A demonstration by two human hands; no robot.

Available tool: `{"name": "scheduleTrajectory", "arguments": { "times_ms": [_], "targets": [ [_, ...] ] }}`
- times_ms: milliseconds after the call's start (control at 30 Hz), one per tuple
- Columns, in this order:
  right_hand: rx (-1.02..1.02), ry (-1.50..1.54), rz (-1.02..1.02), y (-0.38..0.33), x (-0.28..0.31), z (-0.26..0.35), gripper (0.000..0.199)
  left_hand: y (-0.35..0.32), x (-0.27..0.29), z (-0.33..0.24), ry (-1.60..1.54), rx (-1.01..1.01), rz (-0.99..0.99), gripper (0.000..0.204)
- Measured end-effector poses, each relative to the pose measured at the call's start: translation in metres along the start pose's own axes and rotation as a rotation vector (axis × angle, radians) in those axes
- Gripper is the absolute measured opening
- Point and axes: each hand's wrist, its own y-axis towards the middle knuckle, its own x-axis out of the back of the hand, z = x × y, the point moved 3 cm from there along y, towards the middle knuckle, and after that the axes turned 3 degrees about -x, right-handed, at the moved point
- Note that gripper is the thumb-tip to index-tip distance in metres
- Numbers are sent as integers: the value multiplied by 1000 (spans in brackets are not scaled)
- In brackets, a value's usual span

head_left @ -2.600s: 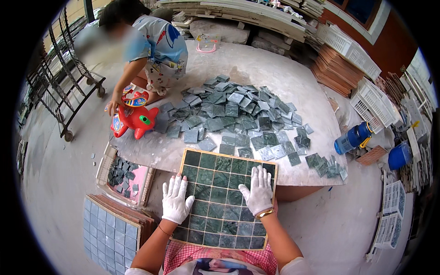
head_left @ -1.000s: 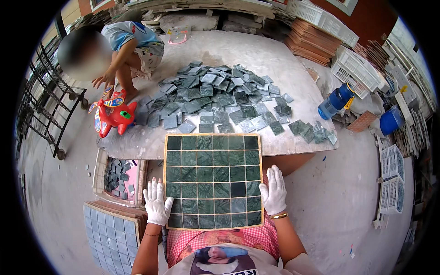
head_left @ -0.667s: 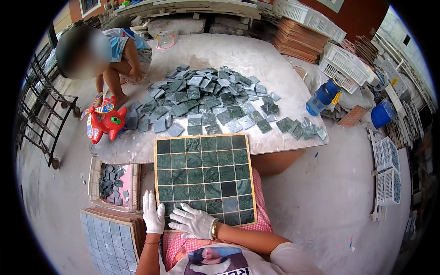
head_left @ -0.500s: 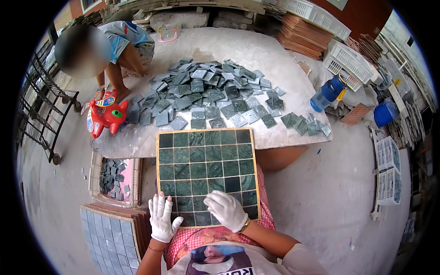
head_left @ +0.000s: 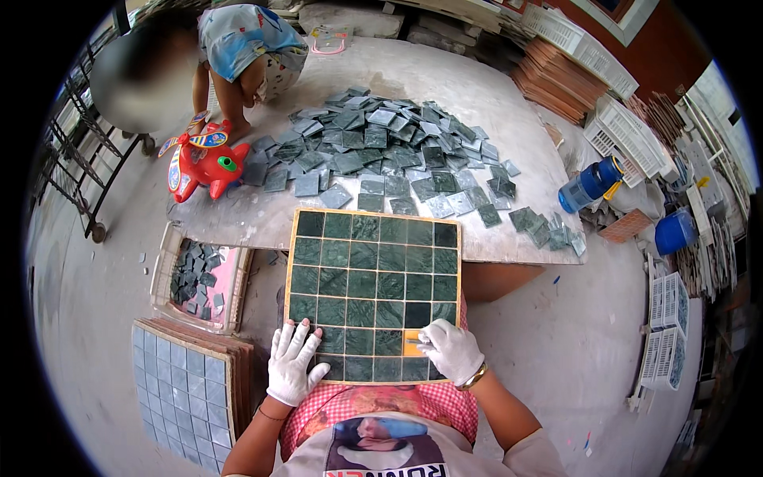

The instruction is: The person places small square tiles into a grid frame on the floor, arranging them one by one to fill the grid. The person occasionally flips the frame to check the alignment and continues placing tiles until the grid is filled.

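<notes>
A square panel of dark green stone tiles [head_left: 362, 282] in a yellow-edged frame rests on my lap, its far edge at the table. My left hand [head_left: 294, 366], in a white glove with bare fingertips, lies open on the panel's near left corner. At the panel's right side, my gloved right hand [head_left: 451, 350] is closed in a pinch over one square that shows its yellow-orange base [head_left: 411, 343]. A thin grey edge at those fingertips looks like a tile seen edge-on; the fingers hide most of it. One tile [head_left: 417, 315] just beyond is darker and smoother.
Loose green tiles [head_left: 373, 135] are heaped on the table [head_left: 230, 222]. A person [head_left: 246, 48] crouches at far left by a red toy plane [head_left: 205, 165]. A crate of tile pieces [head_left: 163, 290] and stacked tile panels [head_left: 179, 381] stand left; a blue jug [head_left: 586, 184] is right.
My right hand has moved right over the panel, and the yellow-orange base of one square now shows. My left hand stays at the corner. The whole view has shifted slightly.
</notes>
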Motion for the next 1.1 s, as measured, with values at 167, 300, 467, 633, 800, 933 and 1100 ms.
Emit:
{"name": "scheduleTrajectory", "arguments": {
  "times_ms": [167,300,467,633,800,933,1100],
  "targets": [
    [184,61,-137,-29,-2,4,33,0,-2,1,-3,-3,-21,60],
    [51,149,-200,-46,-18,1,32,1,-2,1,-13,-4,-18,60],
    [129,59,-296,-27,-22,7,20,2,-1,2,-10,4,-6,59],
    [14,450,-12,-9,-11,-16,25,-2,-2,5,-37,-4,-27,59],
    [77,-217,-411,8,17,-20,77,-6,-11,18,-350,-55,-272,53],
    [229,-104,-149,22,-54,41,83,-8,-13,30,-638,44,-256,62],
    [624,112,60,36,-100,127,77,-14,-20,46,-968,163,-281,57]
  ]
}}
